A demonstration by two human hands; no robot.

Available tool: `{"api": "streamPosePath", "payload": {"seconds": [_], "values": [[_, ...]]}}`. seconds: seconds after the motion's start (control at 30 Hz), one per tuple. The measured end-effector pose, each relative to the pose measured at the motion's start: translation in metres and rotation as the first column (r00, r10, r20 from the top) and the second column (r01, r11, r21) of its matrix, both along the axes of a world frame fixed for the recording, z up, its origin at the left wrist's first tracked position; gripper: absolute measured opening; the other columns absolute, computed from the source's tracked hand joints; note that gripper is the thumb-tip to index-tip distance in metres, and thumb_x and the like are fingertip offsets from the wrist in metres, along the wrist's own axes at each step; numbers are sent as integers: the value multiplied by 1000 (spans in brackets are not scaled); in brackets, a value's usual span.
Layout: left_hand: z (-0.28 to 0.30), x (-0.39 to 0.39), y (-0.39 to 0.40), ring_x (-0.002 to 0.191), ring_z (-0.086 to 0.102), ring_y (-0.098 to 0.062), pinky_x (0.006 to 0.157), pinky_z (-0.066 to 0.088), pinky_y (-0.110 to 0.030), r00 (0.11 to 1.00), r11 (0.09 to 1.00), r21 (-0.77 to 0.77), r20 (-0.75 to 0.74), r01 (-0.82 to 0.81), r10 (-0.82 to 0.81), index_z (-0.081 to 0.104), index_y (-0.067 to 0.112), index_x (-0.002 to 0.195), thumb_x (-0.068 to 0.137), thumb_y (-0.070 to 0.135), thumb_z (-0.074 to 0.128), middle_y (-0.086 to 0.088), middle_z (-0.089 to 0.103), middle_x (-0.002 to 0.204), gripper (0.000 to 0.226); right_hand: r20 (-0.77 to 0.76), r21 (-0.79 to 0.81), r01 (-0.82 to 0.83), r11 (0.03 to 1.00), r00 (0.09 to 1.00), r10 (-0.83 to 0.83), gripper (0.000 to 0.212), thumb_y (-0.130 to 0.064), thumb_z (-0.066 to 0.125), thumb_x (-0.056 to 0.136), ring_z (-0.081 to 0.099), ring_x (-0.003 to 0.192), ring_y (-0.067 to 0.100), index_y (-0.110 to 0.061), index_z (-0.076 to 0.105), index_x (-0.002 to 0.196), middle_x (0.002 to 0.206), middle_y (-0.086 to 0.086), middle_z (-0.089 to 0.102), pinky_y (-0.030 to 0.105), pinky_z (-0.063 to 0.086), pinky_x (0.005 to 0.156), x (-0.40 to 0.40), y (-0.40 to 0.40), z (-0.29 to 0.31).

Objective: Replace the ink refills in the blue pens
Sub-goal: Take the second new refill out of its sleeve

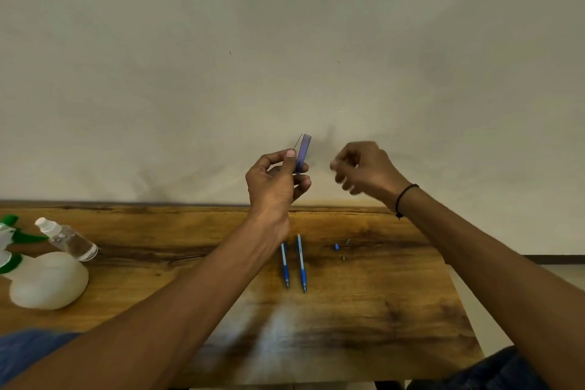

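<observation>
My left hand [277, 182] is raised in front of the wall, gripping a translucent blue pen barrel [303, 152] upright, with a thin dark refill [298, 141] sticking up beside it. My right hand [364, 168] hovers just to the right, blurred, fingers curled; whether it holds anything is unclear. Two blue pens [286, 266] [301, 263] lie side by side on the wooden table [395, 310], tips toward me. Small blue and dark pen parts [337, 247] lie right of them.
A clear small bottle [68, 239] lies at the table's left, next to a white spray bottle with green trigger [44, 279]. The table's right edge [465, 304] drops off to the floor. A plain wall stands right behind the table.
</observation>
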State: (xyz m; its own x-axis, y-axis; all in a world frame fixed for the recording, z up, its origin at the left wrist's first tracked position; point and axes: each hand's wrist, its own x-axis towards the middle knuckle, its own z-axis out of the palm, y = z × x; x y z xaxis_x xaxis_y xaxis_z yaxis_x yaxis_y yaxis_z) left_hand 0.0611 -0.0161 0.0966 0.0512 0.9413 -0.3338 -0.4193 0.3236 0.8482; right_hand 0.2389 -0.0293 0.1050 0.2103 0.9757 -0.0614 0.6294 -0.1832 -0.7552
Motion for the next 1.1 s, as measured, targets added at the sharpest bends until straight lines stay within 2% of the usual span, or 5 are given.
{"api": "streamPosePath", "payload": {"seconds": [0.1, 0.27, 0.5, 0.7, 1.1], "values": [[-2, 2, -1, 53, 63, -11, 58, 59, -24, 1000, 1000, -16, 4, -2, 2, 70, 10, 114, 100, 14, 67, -12, 73, 81, 15, 338, -280, -186, 942, 899, 278, 6, -18, 70, 96, 71, 85, 26, -14, 70, 100, 100, 8, 73, 47, 61, 82, 15, 1, -31], [-8, 7, -6, 54, 64, -11, 57, 58, -24, 1000, 999, -34, -22, 14, -15, 72, 10, 111, 100, 13, 67, -13, 73, 83, 13, 423, -540, -205, 816, 772, 474, 19, -16, 74, 90, 63, 97, 28, -25, 63, 103, 110, 5, 59, 46, 58, 88, 18, 1, -82], [-14, 6, -8, 52, 63, -12, 55, 59, -25, 999, 998, -53, -23, 34, -35, 72, 10, 108, 100, 13, 67, -9, 72, 75, 10, 503, -583, -213, 784, 663, 554, 33, -38, 78, 89, 57, 98, 22, -24, 53, 105, 117, 7, 63, 37, 52, 83, -2, 1, -131], [-15, 3, -7, 53, 62, -12, 55, 58, -24, 999, 998, -60, -30, 37, -39, 72, 12, 106, 99, 13, 68, -10, 73, 78, 8, 538, -584, -237, 776, 604, 588, 18, -22, 62, 101, 61, 107, 29, -15, 58, 117, 124, 14, 61, 40, 55, 91, -14, -6, -149], [-19, 4, -4, 51, 64, -11, 55, 58, -24, 999, 999, -39, -41, 30, -32, 73, 12, 108, 98, 14, 69, -7, 75, 75, 11, 389, -153, -233, 960, 879, 276, 12, 1, 71, 89, 64, 76, 17, -10, 75, 89, 89, 6, 70, 34, 60, 79, -13, 15, -67]]}}
